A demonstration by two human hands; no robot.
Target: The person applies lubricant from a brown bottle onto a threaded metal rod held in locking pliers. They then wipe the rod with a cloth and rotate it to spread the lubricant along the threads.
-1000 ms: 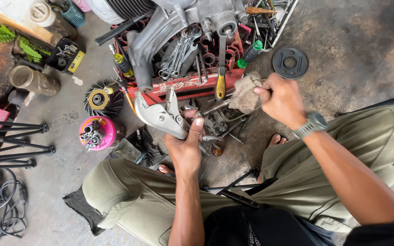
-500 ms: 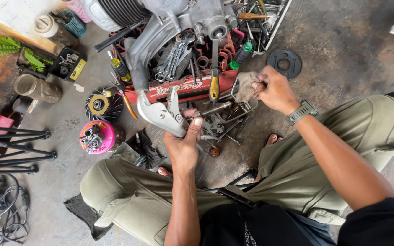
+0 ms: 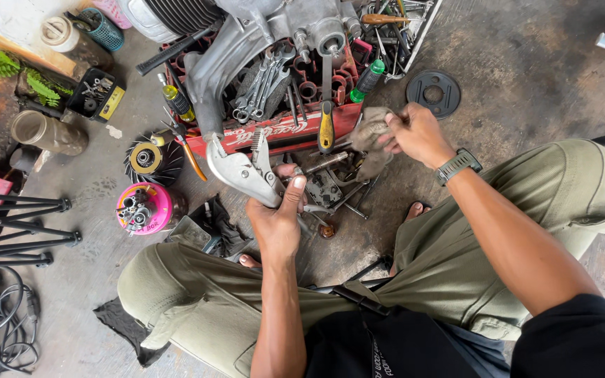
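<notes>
My left hand (image 3: pixel 279 218) grips a pair of silver locking pliers (image 3: pixel 241 168) by the handles, jaws pointing up towards a grey engine case (image 3: pixel 274 28). My right hand (image 3: pixel 418 133), with a watch on the wrist, clutches a dirty grey rag (image 3: pixel 371 140) just right of a yellow-handled screwdriver (image 3: pixel 325 126). Both hands hover over a red tool crate (image 3: pixel 281 129) holding several wrenches and a small pile of metal parts (image 3: pixel 327 185) on the floor. I sit on the concrete with my knees spread.
A pink tub of small parts (image 3: pixel 140 208) and a black finned wheel (image 3: pixel 150 159) lie at left. A round black disc (image 3: pixel 433 92) rests right of the crate. Black tripod legs (image 3: pixel 15 231) and coiled cables (image 3: pixel 1 336) lie at far left.
The view has shifted slightly. My right hand with the rag has stayed near the crate's right end, and my left hand still holds the pliers in the same place.
</notes>
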